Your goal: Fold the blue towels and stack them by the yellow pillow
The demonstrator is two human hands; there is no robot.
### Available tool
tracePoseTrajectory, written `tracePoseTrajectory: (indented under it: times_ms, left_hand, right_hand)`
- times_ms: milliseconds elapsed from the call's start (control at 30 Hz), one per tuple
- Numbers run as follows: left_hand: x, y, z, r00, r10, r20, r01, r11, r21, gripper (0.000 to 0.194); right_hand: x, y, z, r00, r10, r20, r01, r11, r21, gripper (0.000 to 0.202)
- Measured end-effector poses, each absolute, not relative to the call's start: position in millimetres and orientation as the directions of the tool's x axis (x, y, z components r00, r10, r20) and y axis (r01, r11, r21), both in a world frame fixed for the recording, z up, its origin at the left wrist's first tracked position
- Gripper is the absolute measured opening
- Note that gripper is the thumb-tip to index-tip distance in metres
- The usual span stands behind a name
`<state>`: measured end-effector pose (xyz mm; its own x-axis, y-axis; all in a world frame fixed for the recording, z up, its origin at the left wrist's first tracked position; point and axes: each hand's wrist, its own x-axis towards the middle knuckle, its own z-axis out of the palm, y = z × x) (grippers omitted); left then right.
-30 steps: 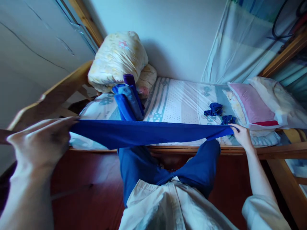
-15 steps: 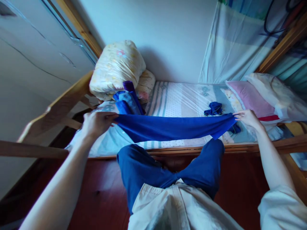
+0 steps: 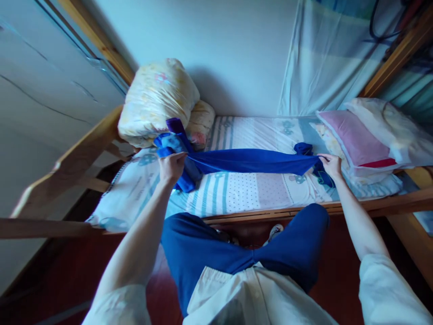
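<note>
A long blue cloth point(image 3: 253, 161) is stretched sideways above the bed. My left hand point(image 3: 172, 166) pinches its left end, in front of several rolled blue and purple cloths point(image 3: 186, 178) that it partly hides. At the other end, my right hand point(image 3: 330, 164) grips the cloth's corner between closed fingers. Beside my right hand lies a crumpled dark blue cloth point(image 3: 323, 176), partly covered by the stretched one.
The patterned mattress point(image 3: 237, 198) runs behind a wooden bed rail point(image 3: 372, 206). A folded cream quilt point(image 3: 157, 97) is piled at the left end. A pink pillow point(image 3: 353, 135) and a pale pillow point(image 3: 389, 131) lie at the right. A curtain point(image 3: 321, 63) hangs behind.
The stretched blue cloth has moved up and away from my knees, over the bed. My left hand has come rightward, closer to my right hand. The view has shifted slightly.
</note>
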<state>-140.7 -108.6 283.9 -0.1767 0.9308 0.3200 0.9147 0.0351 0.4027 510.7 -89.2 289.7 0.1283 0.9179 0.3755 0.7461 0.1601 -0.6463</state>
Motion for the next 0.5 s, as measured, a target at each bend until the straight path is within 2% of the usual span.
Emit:
tracePoseTrajectory:
  times_ms: [100, 233, 367, 500]
  left_hand:
    - [-136, -125, 256, -0.183, 0.935, 0.304, 0.903, 0.038, 0.428, 0.036]
    - [-138, -143, 205, -0.101, 0.984, 0.145, 0.919, 0.036, 0.393, 0.038]
    - [-143, -153, 152, -0.007, 0.996, -0.090, 0.962, 0.031, 0.270, 0.039]
    - [-138, -164, 111, 0.028, 0.946, -0.323, 0.991, 0.016, 0.134, 0.038]
  right_hand:
    - [508, -98, 256, 0.107, 0.935, 0.338, 0.729, 0.157, -0.666, 0.030]
    - [504, -110, 212, 0.039, 0.977, 0.212, 0.779, 0.103, -0.618, 0.031]
    - [499, -124, 179, -0.017, 1.000, 0.003, 0.872, 0.016, -0.490, 0.031]
    - [490, -139, 158, -0.013, 0.962, -0.271, 0.956, -0.068, -0.286, 0.033]
